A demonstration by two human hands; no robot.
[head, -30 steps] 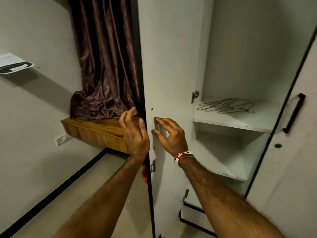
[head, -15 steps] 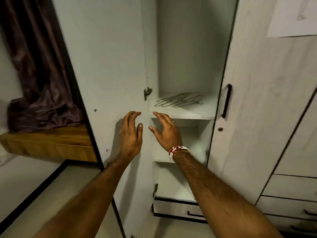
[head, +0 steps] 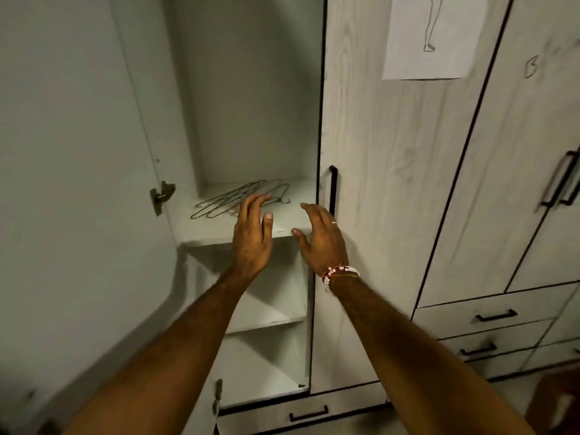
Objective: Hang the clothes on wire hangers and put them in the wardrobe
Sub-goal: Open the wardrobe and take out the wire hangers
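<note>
Open wardrobe (head: 251, 105), wire hangers (head: 226, 199) lying flat on its upper shelf (head: 295, 215).
My left hand (head: 251, 237) and right hand (head: 323, 237) are both spread open at the shelf edge, palms facing each other, holding nothing. My left fingertips overlap the hanger pile; contact I cannot tell.

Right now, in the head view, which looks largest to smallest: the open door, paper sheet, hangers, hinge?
1. open door, also nearest the camera
2. paper sheet, cut off by the top edge
3. hangers, a flat pile on the shelf
4. hinge
</note>
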